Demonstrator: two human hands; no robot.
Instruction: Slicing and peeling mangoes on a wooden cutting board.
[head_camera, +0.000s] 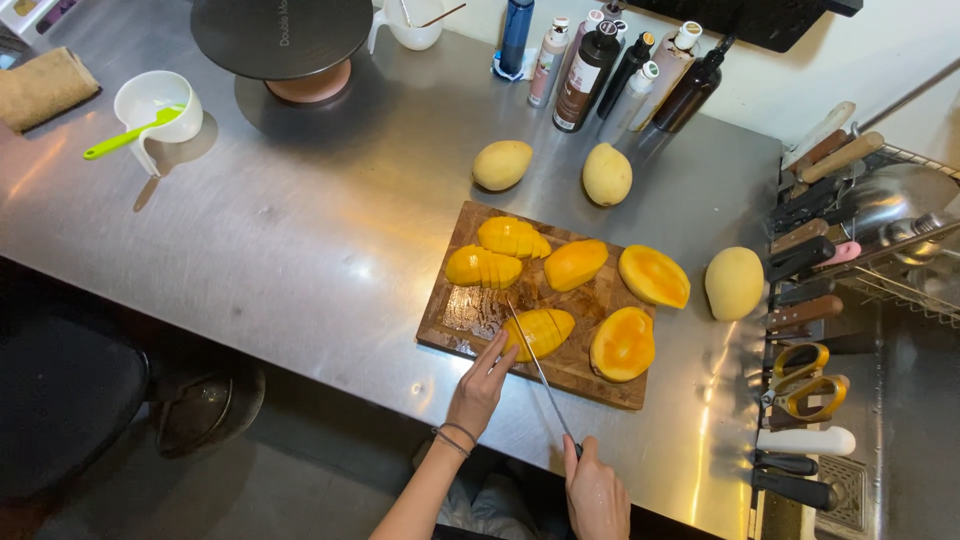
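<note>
A wooden cutting board (470, 318) lies on the steel counter with several mango halves on it. My left hand (482, 386) rests its fingertips on the nearest scored mango half (543, 331) at the board's front edge. My right hand (596, 491) grips the handle of a long thin knife (536, 362), whose blade reaches forward across that half. Two other scored halves (497, 254) sit at the back left of the board. Three smooth-faced halves (623, 343) lie to the right.
Three whole yellow mangoes (734, 282) sit on the counter beyond and right of the board. Bottles (590, 70) stand at the back, a white cup with a green spoon (155, 108) at left. A rack of knives and scissors (805, 330) lines the right edge.
</note>
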